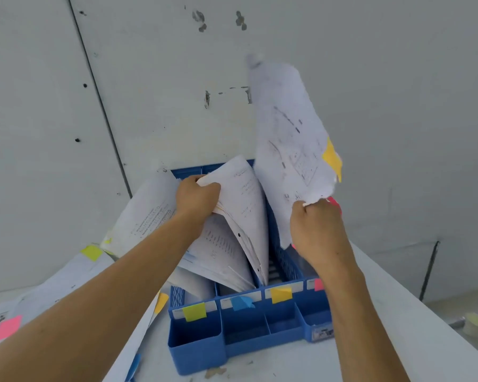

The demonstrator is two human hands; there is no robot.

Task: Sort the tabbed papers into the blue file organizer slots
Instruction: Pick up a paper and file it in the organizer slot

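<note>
Head view: both our hands at the organizer (246, 340).
Left hand (198, 195) clutches the top edge of the filed stack (243, 213), bent leftward, gap open beside it. Right hand (318, 230) pinches a sheet (287, 139) by its bottom edge, upright above the right slots; yellow tab (332, 158) on its right edge.

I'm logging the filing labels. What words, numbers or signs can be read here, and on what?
No text is legible.
Yellow-tabbed sheet in the right hand: print and a diagram, blurred.
Filed papers gripped by the left hand: print too small.
Leaning sheet beside the blue organizer: blurred lines.
White slot labels: faint, partly under coloured notes.
Front sticker: blurred.
</note>
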